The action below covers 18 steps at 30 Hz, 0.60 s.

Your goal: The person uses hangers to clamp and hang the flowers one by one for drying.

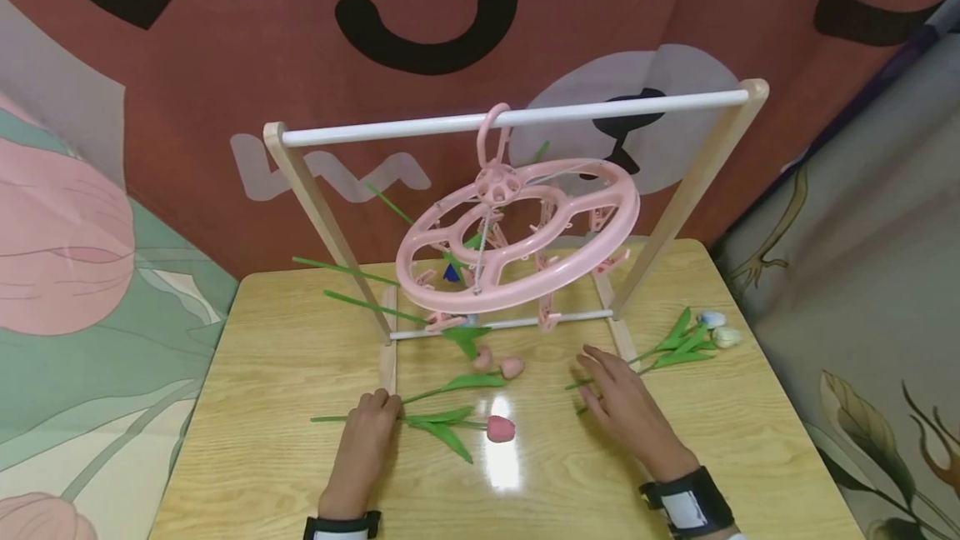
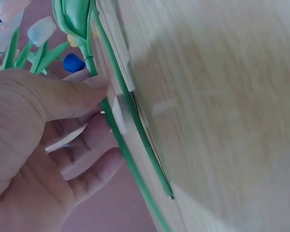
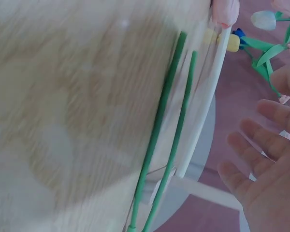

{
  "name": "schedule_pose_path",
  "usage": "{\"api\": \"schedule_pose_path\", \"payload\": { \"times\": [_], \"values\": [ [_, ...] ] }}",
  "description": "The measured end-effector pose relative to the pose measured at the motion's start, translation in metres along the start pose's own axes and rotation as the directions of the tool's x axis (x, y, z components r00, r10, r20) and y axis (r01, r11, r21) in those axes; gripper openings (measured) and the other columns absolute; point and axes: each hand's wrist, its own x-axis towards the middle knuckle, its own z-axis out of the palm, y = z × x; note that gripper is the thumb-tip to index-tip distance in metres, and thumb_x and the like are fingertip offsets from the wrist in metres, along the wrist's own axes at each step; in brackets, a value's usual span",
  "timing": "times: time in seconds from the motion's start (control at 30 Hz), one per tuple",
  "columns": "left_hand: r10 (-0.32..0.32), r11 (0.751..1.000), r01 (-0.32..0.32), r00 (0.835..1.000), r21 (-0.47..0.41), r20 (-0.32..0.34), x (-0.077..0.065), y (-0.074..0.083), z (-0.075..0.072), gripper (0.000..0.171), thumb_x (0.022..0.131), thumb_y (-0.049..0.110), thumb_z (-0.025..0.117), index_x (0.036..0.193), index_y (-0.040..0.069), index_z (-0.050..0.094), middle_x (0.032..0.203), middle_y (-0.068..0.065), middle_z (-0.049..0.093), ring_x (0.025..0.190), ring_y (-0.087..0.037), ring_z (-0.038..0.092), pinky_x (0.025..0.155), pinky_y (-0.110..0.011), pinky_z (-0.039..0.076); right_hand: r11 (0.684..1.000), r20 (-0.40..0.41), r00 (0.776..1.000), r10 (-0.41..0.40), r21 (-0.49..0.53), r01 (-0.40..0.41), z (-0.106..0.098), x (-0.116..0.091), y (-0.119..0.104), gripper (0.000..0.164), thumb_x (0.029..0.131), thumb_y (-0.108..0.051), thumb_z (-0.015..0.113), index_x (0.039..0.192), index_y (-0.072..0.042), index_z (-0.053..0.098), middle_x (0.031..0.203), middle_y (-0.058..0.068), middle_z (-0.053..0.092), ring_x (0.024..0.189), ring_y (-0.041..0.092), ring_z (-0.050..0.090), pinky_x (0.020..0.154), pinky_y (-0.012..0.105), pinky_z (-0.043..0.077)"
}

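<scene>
With the left hand [image 1: 367, 423], pinching a dark-pink tulip [image 1: 501, 428] by the stem between thumb and forefinger — probably to spare bloom and leaves, both out to that hand's right. Just beyond the same fingers, on the desk [image 1: 255, 407], seeing a light-pink tulip [image 1: 512, 367] lying loose. Farther off, between both hands, finding a pink clip hanger [image 1: 558, 280] hooked over a white rod [image 1: 555, 112], likely to hold it clear above the desk. Holding the right hand [image 1: 628, 411] relaxed, fingers spread, gripping nothing, by the stem ends of a blue-white tulip [image 1: 711, 320] and a pale tulip [image 1: 725, 337] — blooms pointing away rightward, perhaps leaving stems handy.
</scene>
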Motion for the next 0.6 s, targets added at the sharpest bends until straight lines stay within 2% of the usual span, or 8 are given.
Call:
{"api": "schedule_pose_path", "payload": {
  "times": [0.2, 0.3, 0.37, 0.4, 0.5, 0.53, 0.6],
  "values": [
    [0.042, 0.999, -0.042, 0.999, -0.014, 0.014, 0.004, 0.017, -0.004, 0.021, 0.079, -0.009, 0.08, 0.087, 0.008, 0.07, 0.084, -0.004, 0.062, 0.073, -0.017, 0.055, 0.054, -0.026, 0.046, 0.997, -0.013, 0.997, -0.075, 0.0, 0.075, 0.002, 0.008, -0.015, 0.052, 0.088, -0.015, 0.075, 0.135, 0.002, 0.061, 0.14, 0.023, 0.06, 0.126, 0.042, 0.059, 0.103, 0.059, 0.053],
    [0.068, 0.997, -0.068, 0.998, -0.02, 0.01, 0.007, 0.028, -0.006, 0.02, 0.08, -0.007, 0.08, 0.087, 0.008, 0.07, 0.085, -0.003, 0.062, 0.074, -0.016, 0.057, 0.054, -0.024, 0.046, 0.99, -0.019, 0.99, -0.138, -0.003, 0.138, 0.002, 0.014, -0.026, 0.052, 0.086, -0.016, 0.075, 0.134, 0.0, 0.063, 0.137, 0.02, 0.063, 0.125, 0.041, 0.06, 0.104, 0.057, 0.052],
    [0.091, 0.996, -0.091, 0.996, -0.02, -0.002, 0.009, 0.036, -0.008, 0.02, 0.079, -0.008, 0.08, 0.087, 0.008, 0.07, 0.085, -0.002, 0.063, 0.074, -0.016, 0.058, 0.055, -0.024, 0.048, 0.982, -0.036, 0.981, -0.189, 0.0, 0.189, 0.002, 0.018, -0.034, 0.047, 0.09, -0.021, 0.074, 0.132, -0.002, 0.065, 0.134, 0.018, 0.066, 0.125, 0.039, 0.061, 0.105, 0.057, 0.052],
    [0.101, 0.995, -0.101, 0.995, -0.025, -0.008, 0.01, 0.04, -0.008, 0.02, 0.079, -0.008, 0.08, 0.087, 0.008, 0.071, 0.085, -0.002, 0.063, 0.074, -0.016, 0.058, 0.055, -0.023, 0.048, 0.976, -0.05, 0.975, -0.219, -0.004, 0.219, 0.003, 0.02, -0.038, 0.041, 0.095, -0.026, 0.071, 0.129, -0.003, 0.067, 0.132, 0.017, 0.068, 0.123, 0.038, 0.062, 0.105, 0.056, 0.052],
    [0.133, 0.99, -0.134, 0.99, -0.039, -0.042, 0.013, 0.052, -0.01, 0.021, 0.077, -0.009, 0.081, 0.086, 0.007, 0.07, 0.084, -0.002, 0.062, 0.073, -0.015, 0.057, 0.056, -0.024, 0.05, 0.957, -0.067, 0.954, -0.292, -0.025, 0.291, 0.006, 0.025, -0.05, 0.042, 0.108, -0.04, 0.053, 0.124, -0.006, 0.071, 0.126, 0.012, 0.071, 0.119, 0.035, 0.066, 0.103, 0.053, 0.054],
    [0.144, 0.988, -0.147, 0.988, -0.043, -0.053, 0.014, 0.057, -0.011, 0.022, 0.077, -0.01, 0.081, 0.085, 0.007, 0.07, 0.084, -0.001, 0.062, 0.073, -0.015, 0.057, 0.057, -0.024, 0.05, 0.952, -0.059, 0.95, -0.305, -0.023, 0.304, 0.006, 0.026, -0.053, 0.045, 0.109, -0.043, 0.048, 0.123, -0.007, 0.072, 0.125, 0.011, 0.071, 0.118, 0.034, 0.066, 0.102, 0.052, 0.054],
    [0.171, 0.983, -0.175, 0.983, -0.06, -0.074, 0.016, 0.065, -0.012, 0.024, 0.076, -0.01, 0.082, 0.085, 0.008, 0.069, 0.084, -0.001, 0.061, 0.073, -0.014, 0.056, 0.058, -0.024, 0.051, 0.947, -0.025, 0.947, -0.32, -0.026, 0.319, 0.008, 0.027, -0.059, 0.043, 0.109, -0.042, 0.051, 0.124, -0.009, 0.072, 0.124, 0.01, 0.071, 0.117, 0.031, 0.066, 0.101, 0.049, 0.056]
  ]
}}
